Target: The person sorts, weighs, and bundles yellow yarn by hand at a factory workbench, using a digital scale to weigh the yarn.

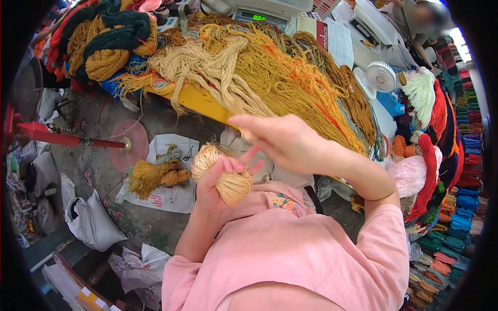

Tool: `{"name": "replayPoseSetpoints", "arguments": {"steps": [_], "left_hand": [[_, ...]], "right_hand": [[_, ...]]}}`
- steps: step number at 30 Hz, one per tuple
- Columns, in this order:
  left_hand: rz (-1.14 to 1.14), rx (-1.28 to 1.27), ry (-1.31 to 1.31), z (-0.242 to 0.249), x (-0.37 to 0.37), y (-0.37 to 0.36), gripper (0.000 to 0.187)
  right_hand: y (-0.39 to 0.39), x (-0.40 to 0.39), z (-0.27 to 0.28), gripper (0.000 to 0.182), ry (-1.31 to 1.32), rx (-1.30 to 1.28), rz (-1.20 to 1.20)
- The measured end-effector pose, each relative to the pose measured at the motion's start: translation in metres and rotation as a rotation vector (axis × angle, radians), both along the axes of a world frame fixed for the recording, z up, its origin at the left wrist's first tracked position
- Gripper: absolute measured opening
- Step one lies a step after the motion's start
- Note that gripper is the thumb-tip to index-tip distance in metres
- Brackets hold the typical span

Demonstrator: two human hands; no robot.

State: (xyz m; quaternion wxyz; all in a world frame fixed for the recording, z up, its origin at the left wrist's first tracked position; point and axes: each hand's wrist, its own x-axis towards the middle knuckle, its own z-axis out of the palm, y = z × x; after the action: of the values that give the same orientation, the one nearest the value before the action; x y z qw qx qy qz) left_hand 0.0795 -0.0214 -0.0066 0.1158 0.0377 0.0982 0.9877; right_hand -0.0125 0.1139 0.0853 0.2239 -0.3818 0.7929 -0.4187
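My left hand (220, 179) is wrapped round a thick bundle of cream yarn (236, 189), held up in front of my body. Strands bulge out on both sides of its fingers. Just above and to the right is my right hand (288, 142), its index finger pointing left. A blurred tan bit of yarn (246, 136) shows at its fingertips, between finger and thumb. Beyond both hands, loose beige yarn (207, 65) and mustard yarn (280, 78) lie heaped over a yellow-edged table (199, 103).
A scale (259, 18) and a small white fan (380, 76) stand behind the yarn. Brown skeins (148, 176) lie on a white sack on the floor, left of a red stand (52, 133). Coloured skeins (433, 171) hang at the right. Another person (428, 23) is at the far right.
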Motion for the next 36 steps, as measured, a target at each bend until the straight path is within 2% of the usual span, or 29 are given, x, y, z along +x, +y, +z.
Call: {"name": "replayPoseSetpoints", "arguments": {"steps": [1,4,6,8,10,12,14,17,24,25,29,34,36], "left_hand": [[-0.004,-0.001,-0.003,0.001,0.001,0.000,0.023],[0.048,0.033,-0.011,0.001,0.000,-0.001,0.022],[0.089,0.087,0.069,-0.002,-0.003,-0.001,0.022],[0.091,0.111,0.038,0.001,-0.005,-0.001,0.023],[0.085,0.133,0.005,0.005,-0.009,0.003,0.023],[0.098,0.197,0.055,0.007,-0.016,0.008,0.023],[0.079,0.208,0.074,0.007,-0.019,0.010,0.024],[0.067,0.218,0.088,0.008,-0.022,0.011,0.025],[0.062,0.203,0.098,0.010,-0.025,0.015,0.028],[0.059,0.201,0.095,0.011,-0.025,0.015,0.028],[0.052,0.154,0.063,0.010,-0.026,0.013,0.027],[0.026,0.141,0.038,0.010,-0.027,0.014,0.022],[0.029,0.158,0.037,0.010,-0.028,0.016,0.023]], "right_hand": [[0.000,0.000,0.007,0.042,0.181,0.215,0.141],[0.006,0.008,-0.001,0.050,0.217,0.263,0.162],[0.013,0.012,-0.007,0.052,0.178,0.177,0.067],[0.018,0.018,-0.017,0.055,0.142,0.093,-0.028],[0.022,0.027,-0.028,0.058,-0.112,-0.063,-0.138],[0.021,0.038,-0.032,0.059,-0.331,0.005,-0.227],[0.020,0.047,-0.039,0.061,-0.360,-0.057,-0.253],[0.020,0.052,-0.044,0.060,-0.740,-0.260,-0.381],[0.030,0.043,-0.039,0.051,-0.932,-0.415,-0.493],[0.031,0.041,-0.039,0.043,-0.904,-0.393,-0.487],[0.036,0.035,-0.040,0.038,-0.940,-0.311,-0.418],[0.039,0.029,-0.036,0.033,-1.272,-0.612,-0.467],[0.040,0.028,-0.040,0.037,-1.299,-0.650,-0.460]]}}
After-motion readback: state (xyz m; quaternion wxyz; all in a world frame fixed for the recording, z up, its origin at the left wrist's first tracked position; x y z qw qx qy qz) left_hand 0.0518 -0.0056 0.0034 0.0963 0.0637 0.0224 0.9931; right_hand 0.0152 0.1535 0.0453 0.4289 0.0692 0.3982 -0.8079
